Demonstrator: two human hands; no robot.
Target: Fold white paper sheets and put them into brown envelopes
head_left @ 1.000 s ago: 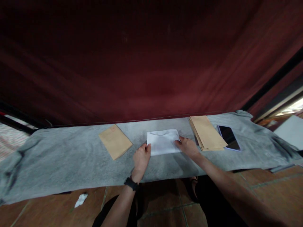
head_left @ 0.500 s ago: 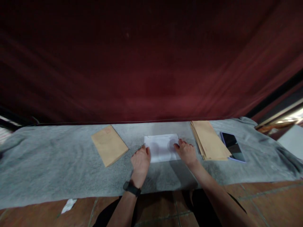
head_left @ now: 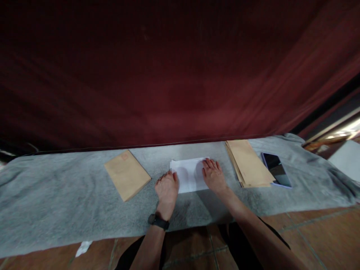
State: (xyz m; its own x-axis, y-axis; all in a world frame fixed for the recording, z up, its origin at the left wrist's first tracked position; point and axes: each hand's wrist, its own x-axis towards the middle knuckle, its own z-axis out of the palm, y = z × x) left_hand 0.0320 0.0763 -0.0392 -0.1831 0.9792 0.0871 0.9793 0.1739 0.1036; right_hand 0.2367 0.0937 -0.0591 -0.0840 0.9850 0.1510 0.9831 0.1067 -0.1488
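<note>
A white sheet of paper point(head_left: 191, 180) lies on the grey cloth in front of me; it looks folded, with a slightly uneven top edge. My left hand point(head_left: 167, 187) is at its left edge, fingers curled and thumb on the paper, gripping that edge. Flat across the right end of the sheet rests my right hand point(head_left: 213, 175), its fingers stretched out. Left of the paper is a brown envelope point(head_left: 128, 176) with a small reddish mark near its top. To the right lies a stack of brown envelopes point(head_left: 249, 165).
A phone point(head_left: 277, 170) in a purple case lies partly beside the envelope stack. The grey cloth point(head_left: 62, 198) covers the long surface. A dark red panel point(head_left: 180, 93) rises behind it. Below, a white scrap point(head_left: 83, 248) lies on the tiled floor point(head_left: 323, 232).
My right hand has moved left from the paper's right edge onto the sheet, and its fingers have flattened. My left hand stays at the left edge. The view has tilted slightly.
</note>
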